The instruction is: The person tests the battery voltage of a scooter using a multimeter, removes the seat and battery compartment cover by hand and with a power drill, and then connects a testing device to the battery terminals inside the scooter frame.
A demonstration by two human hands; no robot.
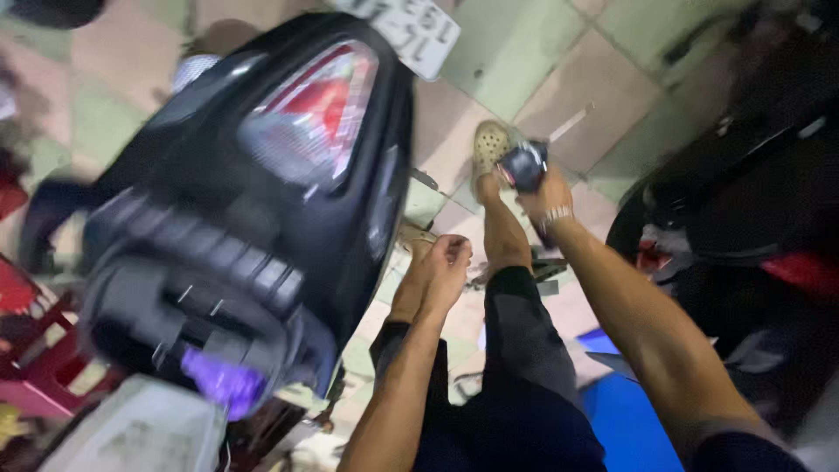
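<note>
A seated person's right hand (544,194), a metal watch (554,215) on its wrist, curls tightly around a small dark object (523,164) held out over the tiled floor (516,61), just above a foot in a beige clog (489,147). The left hand (444,269) hangs closed in a loose fist beside the black scooter's tail (262,210), its red tail light (316,109) well apart from both hands.

black scooter rear (262,218), red tail light (319,109) | tiled floor (516,52) | blue stool (629,419) | second scooter (760,192) at right
</note>
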